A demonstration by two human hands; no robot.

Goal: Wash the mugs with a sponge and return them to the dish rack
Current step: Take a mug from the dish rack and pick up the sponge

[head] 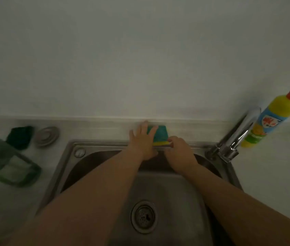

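The pale table (265, 174) carries a steel sink (167, 192) with a tap (238, 135) at its right back corner. A blurred green tray (11, 166) lies to the left. A yellow bottle (272, 119) stands beside the tap. Both forearms reach across the basin. The left hand (143, 141) lies flat, fingers straight and spread, on the sponge (159, 134), which sits on the table just behind the sink's back rim. The right hand (179, 150), fingers curled, pinches the sponge's yellow near edge. A metal plug (47, 136) and a dark cloth (20, 137) lie at far left.
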